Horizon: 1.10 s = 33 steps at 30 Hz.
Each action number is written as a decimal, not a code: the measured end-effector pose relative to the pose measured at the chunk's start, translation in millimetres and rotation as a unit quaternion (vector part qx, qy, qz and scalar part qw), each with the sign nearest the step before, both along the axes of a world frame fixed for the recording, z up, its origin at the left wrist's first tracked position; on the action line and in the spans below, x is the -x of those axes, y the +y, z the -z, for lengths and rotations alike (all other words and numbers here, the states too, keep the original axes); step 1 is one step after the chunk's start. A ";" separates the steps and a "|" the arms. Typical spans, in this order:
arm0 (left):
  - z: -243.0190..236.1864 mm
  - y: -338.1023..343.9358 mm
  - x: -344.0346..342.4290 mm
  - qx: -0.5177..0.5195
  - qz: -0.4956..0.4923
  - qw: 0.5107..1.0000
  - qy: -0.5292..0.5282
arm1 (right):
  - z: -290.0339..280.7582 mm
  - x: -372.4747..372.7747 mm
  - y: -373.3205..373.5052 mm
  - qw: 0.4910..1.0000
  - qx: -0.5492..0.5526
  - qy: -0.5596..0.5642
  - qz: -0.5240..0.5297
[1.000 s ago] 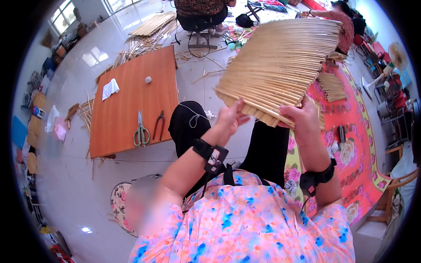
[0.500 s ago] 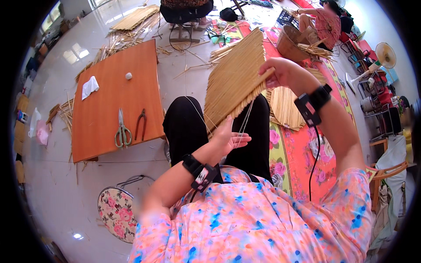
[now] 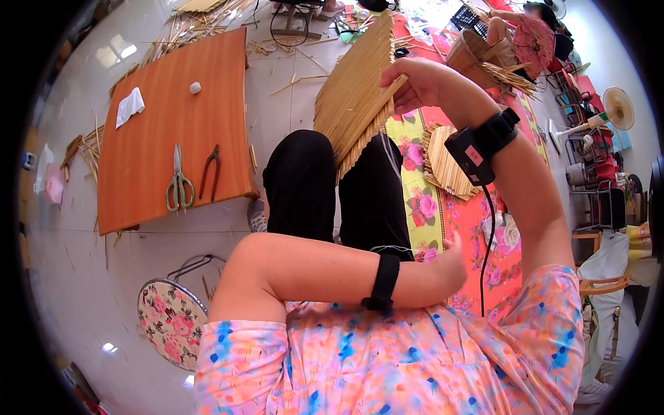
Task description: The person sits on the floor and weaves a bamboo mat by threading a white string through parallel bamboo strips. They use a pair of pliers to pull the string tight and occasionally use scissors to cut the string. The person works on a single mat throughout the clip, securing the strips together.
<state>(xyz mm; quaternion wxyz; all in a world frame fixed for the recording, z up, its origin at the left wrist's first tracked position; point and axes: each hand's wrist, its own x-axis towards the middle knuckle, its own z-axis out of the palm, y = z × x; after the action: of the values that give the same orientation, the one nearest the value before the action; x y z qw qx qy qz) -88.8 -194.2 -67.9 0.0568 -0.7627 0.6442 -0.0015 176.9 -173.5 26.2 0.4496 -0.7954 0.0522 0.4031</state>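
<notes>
A panel of pale bamboo strips (image 3: 353, 90) stands tilted over my black-trousered knees. My right hand (image 3: 411, 86) is closed on its right edge, fingers round the strips. Thin pale thread (image 3: 391, 158) hangs from the panel's lower part. My left hand (image 3: 448, 270) is low at the right, curled, with thread running into it; its fingertips are mostly hidden. On the orange wooden board (image 3: 131, 173) at my left lie green-handled scissors (image 3: 180, 190), dark pliers (image 3: 209, 173), a white cloth (image 3: 130, 109) and a small pale ball (image 3: 196, 88).
A floral stool (image 3: 173, 318) is beside me at lower left. On the floral mat (image 3: 427, 207) are a round bamboo piece (image 3: 449, 162) and a basket (image 3: 467, 62) of strips. Another person (image 3: 532, 45) sits behind it. Chairs and a fan (image 3: 618, 108) line the right; loose strips litter the floor.
My left hand has left the panel's lower edge and moved down and right across my body, drawing thread. The panel has tilted upright and moved left, my right hand still on it.
</notes>
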 end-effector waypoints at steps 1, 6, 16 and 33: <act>-11.1 1.9 1.5 0.050 0.032 0.998 0.002 | -3.3 3.5 -3.6 1.000 0.001 -0.004 0.011; -56.3 98.5 -41.0 0.282 0.084 0.950 0.100 | -0.3 3.7 2.5 1.000 0.003 -0.015 0.001; 157.0 422.5 -79.3 0.303 -0.722 0.616 -0.080 | 9.1 61.6 -14.6 0.977 -0.141 -0.155 0.033; 214.6 422.9 -83.0 0.587 -0.619 0.260 0.452 | 82.4 99.4 34.5 0.736 0.198 -0.641 0.092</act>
<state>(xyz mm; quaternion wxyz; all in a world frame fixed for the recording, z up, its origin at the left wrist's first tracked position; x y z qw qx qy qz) -5.8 228.8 -282.5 -0.7234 -0.6313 -0.2795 0.0009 77.5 -139.0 -56.2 0.2441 -0.9279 -0.0972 -0.2644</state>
